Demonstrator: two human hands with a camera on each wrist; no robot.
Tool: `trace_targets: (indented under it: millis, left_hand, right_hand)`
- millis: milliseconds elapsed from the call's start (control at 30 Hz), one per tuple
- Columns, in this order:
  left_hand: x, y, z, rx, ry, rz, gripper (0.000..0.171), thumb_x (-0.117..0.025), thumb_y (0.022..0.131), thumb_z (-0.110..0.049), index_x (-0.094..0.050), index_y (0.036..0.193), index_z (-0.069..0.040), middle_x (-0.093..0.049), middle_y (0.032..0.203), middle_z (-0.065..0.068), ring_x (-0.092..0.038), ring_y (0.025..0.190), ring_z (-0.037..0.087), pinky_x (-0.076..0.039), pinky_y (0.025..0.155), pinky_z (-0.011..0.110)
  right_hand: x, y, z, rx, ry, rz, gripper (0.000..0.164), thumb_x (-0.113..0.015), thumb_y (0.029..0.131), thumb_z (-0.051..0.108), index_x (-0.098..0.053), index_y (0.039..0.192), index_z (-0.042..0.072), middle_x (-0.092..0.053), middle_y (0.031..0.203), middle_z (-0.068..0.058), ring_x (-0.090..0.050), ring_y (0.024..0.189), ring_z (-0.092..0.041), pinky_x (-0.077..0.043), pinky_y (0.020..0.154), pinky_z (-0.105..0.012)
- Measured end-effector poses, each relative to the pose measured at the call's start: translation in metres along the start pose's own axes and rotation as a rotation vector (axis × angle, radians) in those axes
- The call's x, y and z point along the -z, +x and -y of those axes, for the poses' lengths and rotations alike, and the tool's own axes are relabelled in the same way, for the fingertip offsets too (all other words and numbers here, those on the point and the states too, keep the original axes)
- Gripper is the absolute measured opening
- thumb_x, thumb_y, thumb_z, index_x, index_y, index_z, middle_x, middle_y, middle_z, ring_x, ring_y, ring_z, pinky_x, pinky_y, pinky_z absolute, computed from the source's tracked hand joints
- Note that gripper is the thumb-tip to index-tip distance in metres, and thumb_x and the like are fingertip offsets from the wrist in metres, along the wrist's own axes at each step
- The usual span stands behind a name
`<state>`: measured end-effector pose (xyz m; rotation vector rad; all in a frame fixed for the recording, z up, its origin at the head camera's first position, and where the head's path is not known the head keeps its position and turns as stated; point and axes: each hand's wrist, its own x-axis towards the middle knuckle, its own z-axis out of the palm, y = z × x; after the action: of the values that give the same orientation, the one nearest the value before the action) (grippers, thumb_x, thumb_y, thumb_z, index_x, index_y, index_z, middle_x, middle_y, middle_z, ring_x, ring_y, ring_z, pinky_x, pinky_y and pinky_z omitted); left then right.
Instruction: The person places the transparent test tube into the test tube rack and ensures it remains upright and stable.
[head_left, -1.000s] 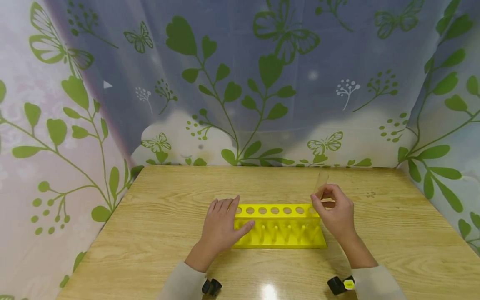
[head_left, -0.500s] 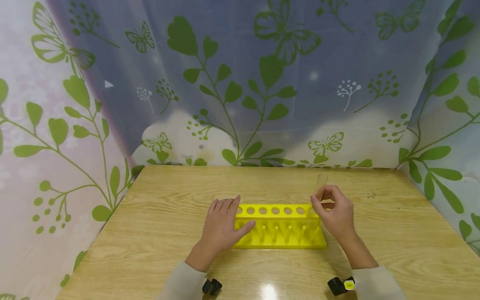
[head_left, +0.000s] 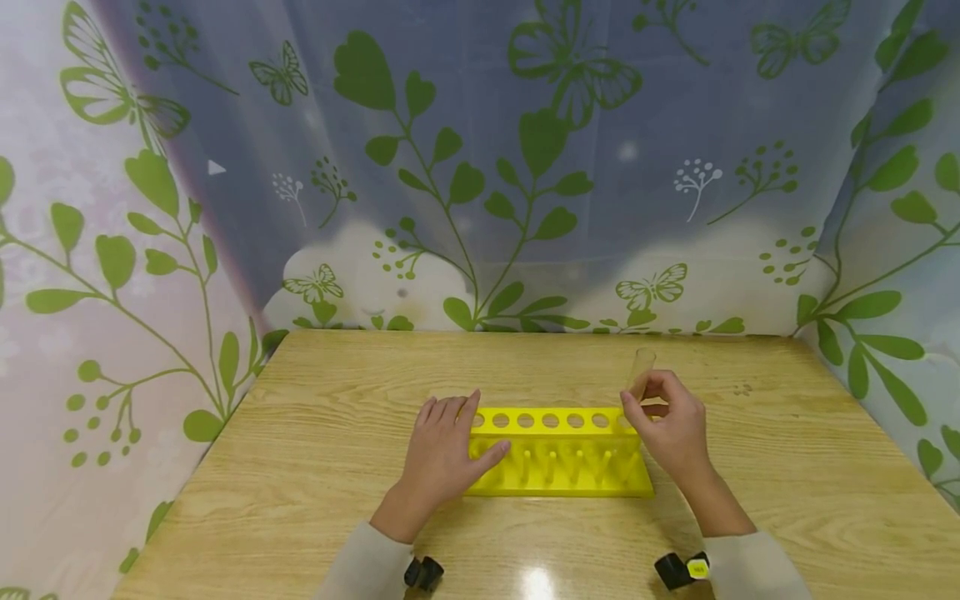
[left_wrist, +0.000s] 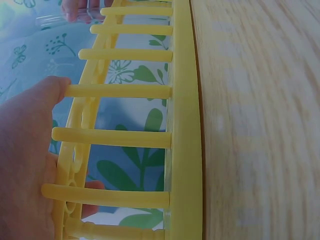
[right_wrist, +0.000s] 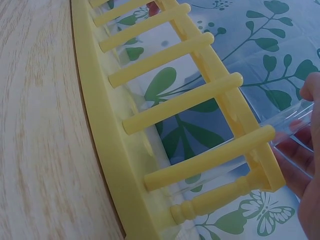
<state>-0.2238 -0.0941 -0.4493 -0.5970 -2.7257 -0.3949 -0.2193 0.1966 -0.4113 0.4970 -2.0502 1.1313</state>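
A yellow test tube rack (head_left: 558,489) stands on the table, with a row of holes along its top rail and a row of pegs below. My left hand (head_left: 442,446) holds the rack's left end. In the left wrist view, the thumb (left_wrist: 56,89) lies on the near side of the rail and a fingertip (left_wrist: 92,200) shows behind it. My right hand (head_left: 675,421) pinches a clear glass test tube (head_left: 642,363) between thumb and fingers at the rack's right end. In the right wrist view, the tube passes through the end hole and down towards the base, behind the last peg.
The rack sits on a wood-grain table (head_left: 315,433). A patterned curtain (head_left: 480,167) with green leaves and butterflies hangs behind the table and along both sides. Black devices (head_left: 423,573) are at both wrists, by the light sleeves.
The test tube's upper end sits very slightly lower than one second ago and shows more clearly. Both hands and the rack have stayed in place.
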Motion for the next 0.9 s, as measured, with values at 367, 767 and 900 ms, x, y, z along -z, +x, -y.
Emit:
trace_targets:
  millis: [367,767,900]
  left_hand:
    - [-0.0007,-0.0002,0.0005,0.004,0.001,0.006,0.081,-0.047,0.091,-0.066,-0.044,0.145,-0.006,-0.055,0.134,0.012,-0.049,0.125,0.028,-0.027,0.112,0.053]
    - [-0.0001,0.0002,-0.0003,0.012,0.0,0.012,0.08,-0.048,0.091,-0.065,-0.045,0.145,-0.005,-0.055,0.134,0.012,-0.048,0.125,0.029,-0.025,0.113,0.053]
    - [0.0008,0.0001,-0.0014,0.017,-0.002,0.021,0.081,-0.048,0.091,-0.065,-0.044,0.145,-0.006,-0.054,0.135,0.012,-0.047,0.126,0.029,-0.024,0.113,0.053]
  right_hand:
    - [-0.0001,-0.0001,-0.0001,0.001,0.007,0.002,0.02,-0.069,0.076,-0.016,-0.056,0.089,-0.008,-0.061,0.076,-0.012,-0.059,0.073,0.004,-0.049,0.061,-0.006]
    - [-0.0016,-0.0009,-0.0026,-0.004,0.04,-0.011,0.02,-0.069,0.075,-0.017,-0.056,0.089,-0.01,-0.061,0.076,-0.014,-0.059,0.073,0.003,-0.051,0.059,-0.01]
    - [-0.0018,-0.0014,-0.0026,-0.013,0.046,-0.01,0.021,-0.07,0.075,-0.018,-0.056,0.088,-0.01,-0.061,0.075,-0.014,-0.059,0.074,0.003,-0.051,0.059,-0.01]
